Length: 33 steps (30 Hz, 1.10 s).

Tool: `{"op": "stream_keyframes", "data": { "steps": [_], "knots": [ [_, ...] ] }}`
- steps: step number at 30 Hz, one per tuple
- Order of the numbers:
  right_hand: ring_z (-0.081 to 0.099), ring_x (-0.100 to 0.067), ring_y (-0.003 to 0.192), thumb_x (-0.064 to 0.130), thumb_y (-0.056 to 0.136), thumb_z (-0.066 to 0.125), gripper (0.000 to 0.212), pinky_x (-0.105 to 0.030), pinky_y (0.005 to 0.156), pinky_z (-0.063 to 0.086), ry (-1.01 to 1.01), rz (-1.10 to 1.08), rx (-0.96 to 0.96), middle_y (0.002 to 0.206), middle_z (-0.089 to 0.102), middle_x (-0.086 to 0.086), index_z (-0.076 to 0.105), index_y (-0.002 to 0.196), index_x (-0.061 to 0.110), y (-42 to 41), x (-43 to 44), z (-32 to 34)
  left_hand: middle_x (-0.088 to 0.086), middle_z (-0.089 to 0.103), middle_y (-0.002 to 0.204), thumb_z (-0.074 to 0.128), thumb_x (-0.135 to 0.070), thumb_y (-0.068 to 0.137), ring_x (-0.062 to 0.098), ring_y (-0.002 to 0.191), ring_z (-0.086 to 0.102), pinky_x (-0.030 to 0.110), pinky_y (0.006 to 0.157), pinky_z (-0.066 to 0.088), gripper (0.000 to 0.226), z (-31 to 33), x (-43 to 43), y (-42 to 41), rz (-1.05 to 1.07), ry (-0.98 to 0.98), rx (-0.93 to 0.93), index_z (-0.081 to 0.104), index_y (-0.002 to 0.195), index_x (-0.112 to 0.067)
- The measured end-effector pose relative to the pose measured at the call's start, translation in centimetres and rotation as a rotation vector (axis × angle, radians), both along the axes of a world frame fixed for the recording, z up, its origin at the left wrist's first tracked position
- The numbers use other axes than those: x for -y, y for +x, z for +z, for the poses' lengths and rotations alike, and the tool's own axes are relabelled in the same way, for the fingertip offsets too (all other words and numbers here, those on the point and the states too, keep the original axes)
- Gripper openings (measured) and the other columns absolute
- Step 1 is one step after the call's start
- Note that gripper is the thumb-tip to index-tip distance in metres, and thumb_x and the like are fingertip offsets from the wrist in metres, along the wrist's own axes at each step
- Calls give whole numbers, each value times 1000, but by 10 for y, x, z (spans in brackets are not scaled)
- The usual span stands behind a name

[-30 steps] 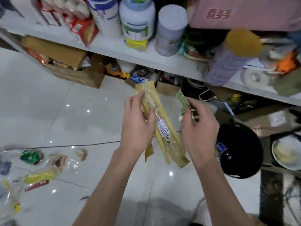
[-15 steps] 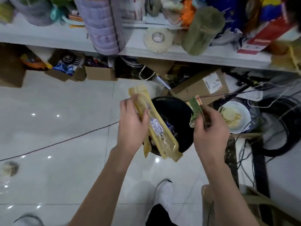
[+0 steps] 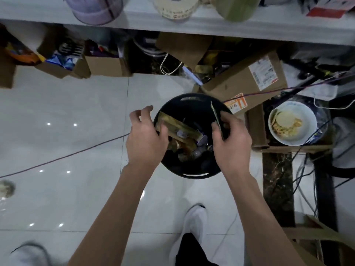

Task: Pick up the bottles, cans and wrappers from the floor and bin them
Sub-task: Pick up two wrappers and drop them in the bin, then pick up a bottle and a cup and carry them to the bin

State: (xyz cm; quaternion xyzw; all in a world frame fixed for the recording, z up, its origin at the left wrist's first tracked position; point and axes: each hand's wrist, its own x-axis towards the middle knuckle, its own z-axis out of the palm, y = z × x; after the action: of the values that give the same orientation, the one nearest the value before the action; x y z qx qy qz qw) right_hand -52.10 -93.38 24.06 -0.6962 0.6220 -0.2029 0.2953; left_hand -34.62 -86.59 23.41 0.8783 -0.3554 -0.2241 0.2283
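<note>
A round black bin [image 3: 193, 174] stands on the white tiled floor below me, with several wrappers inside. A long yellow wrapper [image 3: 179, 128] lies slanted across the bin's inside. My left hand [image 3: 144, 139] hovers over the bin's left rim with fingers spread; one fingertip is at the wrapper's upper end. My right hand [image 3: 232, 139] is over the bin's right side and pinches a small green wrapper [image 3: 215, 115] edge-up between thumb and fingers.
A white bowl of food [image 3: 292, 123] sits right of the bin among cables. Cardboard boxes [image 3: 244, 83] and a shelf [image 3: 172, 24] crowd the far side. A thin wire [image 3: 63, 157] crosses the floor. Some litter [image 3: 6, 188] lies far left. My white shoe [image 3: 196, 221] is near.
I have turned and stepped up to the bin. My left hand lowered the yellow wrapper into it and opened its fingers. My right hand came over the bin with the green wrapper.
</note>
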Motion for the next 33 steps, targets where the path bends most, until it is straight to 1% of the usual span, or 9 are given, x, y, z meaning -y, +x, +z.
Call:
{"op": "stream_keyframes", "data": {
  "steps": [2,4,12,17,19,22,24,29,33],
  "knots": [
    [59,-24,120,28,97,69,42,-43,105,49,52,29,1,130,61,-4,60,135,15,5,1,-8,5,41,142,55,-36,97,25,94,66,36,70,50,47,-1,-3,7,10,1,-1,44,141,-22],
    [59,-24,120,27,96,70,42,-45,105,49,41,32,-1,130,60,-5,60,135,16,6,1,-10,4,41,142,55,-36,97,25,95,65,37,72,50,46,0,-6,14,28,-2,-3,45,140,-22],
    [61,-24,113,15,97,67,36,-44,102,50,-40,51,-45,124,62,-6,62,132,12,7,-14,14,4,44,138,55,-34,98,24,90,65,36,70,50,42,24,-18,29,43,-49,-17,48,137,-21],
    [59,-22,116,19,98,64,37,-43,103,50,-22,85,-58,126,61,-3,59,135,17,34,-25,50,1,41,140,53,-36,98,21,90,64,35,73,47,41,56,-39,53,58,-68,-26,47,137,-24],
    [58,-20,118,21,99,63,37,-36,104,47,-26,104,-64,126,60,-1,59,136,18,54,-32,67,0,40,141,52,-37,99,18,87,62,33,74,46,41,72,-51,69,68,-75,-24,46,138,-25],
    [57,-18,115,21,99,63,37,-22,95,40,-44,141,-46,124,60,-1,60,135,16,93,-49,93,-2,39,141,51,-38,99,17,86,63,37,77,51,41,98,-76,101,97,-92,-29,45,138,-25],
    [58,-17,113,19,98,64,37,-23,95,43,-76,186,-30,123,60,-1,60,135,15,124,-66,110,-3,39,141,50,-39,100,17,87,64,39,79,53,41,116,-98,126,118,-107,-28,45,138,-25],
    [57,-16,118,25,98,66,38,-35,105,47,-79,276,-2,127,59,1,59,135,18,213,-123,147,-4,40,140,51,-39,100,11,88,62,30,73,47,41,151,-170,199,151,-146,10,46,138,-27],
    [57,-16,113,25,96,68,41,-30,99,45,-97,364,25,124,61,0,59,135,17,289,-183,164,-6,42,137,51,-39,99,15,90,64,33,74,50,39,172,-242,262,215,-154,39,48,136,-26]
  ]
}}
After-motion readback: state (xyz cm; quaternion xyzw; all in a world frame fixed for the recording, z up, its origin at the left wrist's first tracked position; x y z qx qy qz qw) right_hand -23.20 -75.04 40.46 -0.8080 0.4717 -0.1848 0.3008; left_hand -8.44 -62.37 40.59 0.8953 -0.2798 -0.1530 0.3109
